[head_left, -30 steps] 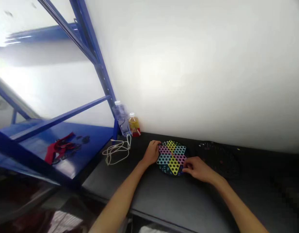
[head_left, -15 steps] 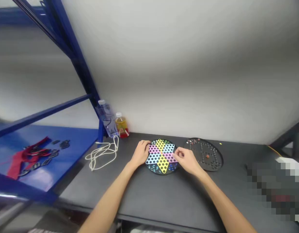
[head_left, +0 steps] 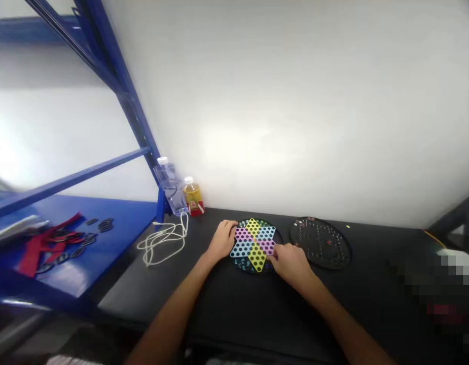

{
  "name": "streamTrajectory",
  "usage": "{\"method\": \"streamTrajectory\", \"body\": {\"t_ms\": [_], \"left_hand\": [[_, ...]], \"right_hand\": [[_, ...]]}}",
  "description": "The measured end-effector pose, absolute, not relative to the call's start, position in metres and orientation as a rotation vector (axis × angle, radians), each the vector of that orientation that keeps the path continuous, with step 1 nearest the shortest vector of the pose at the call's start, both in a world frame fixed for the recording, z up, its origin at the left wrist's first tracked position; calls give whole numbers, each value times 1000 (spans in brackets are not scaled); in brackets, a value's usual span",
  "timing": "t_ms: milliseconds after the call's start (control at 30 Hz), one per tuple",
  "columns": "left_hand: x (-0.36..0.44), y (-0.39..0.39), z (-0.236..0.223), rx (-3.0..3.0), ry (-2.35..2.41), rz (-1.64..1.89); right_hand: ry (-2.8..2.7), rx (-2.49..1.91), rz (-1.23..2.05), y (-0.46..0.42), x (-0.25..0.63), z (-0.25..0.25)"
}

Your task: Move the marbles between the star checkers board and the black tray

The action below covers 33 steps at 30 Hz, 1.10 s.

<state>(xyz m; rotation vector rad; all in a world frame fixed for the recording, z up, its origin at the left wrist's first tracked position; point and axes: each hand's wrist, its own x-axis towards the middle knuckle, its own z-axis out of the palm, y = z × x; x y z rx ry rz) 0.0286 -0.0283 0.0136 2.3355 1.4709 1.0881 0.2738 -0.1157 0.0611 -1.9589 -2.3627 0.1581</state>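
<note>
Lying between the fingers, the star-patterned board (head_left: 254,245) should handle light and stiff — best held by its rim. The left hand (head_left: 222,239) bends over its left edge, the right hand (head_left: 291,259) curls palm-down at its right — whether either grips, I cannot tell. Beyond the right fingers lies a round black board (head_left: 321,238).

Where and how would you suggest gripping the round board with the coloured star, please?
Probably grip the round board by its rim, from left and right: it lies flat, so this should keep it level. The left hand and right hand are at those edges.
</note>
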Motion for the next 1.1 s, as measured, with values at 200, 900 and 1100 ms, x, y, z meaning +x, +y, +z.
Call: {"method": "streamTrajectory", "body": {"t_ms": [200,900,1100], "left_hand": [[30,-30,15,2343,1460,1081],[29,-34,16,2347,1461,1068],[30,-32,15,2350,1469,1047]], "right_hand": [[-2338,-2001,147,-122,266,54],[-1458,-1276,1081,-96,293,49],[-2195,-1327,634,-108,293,59]]}}
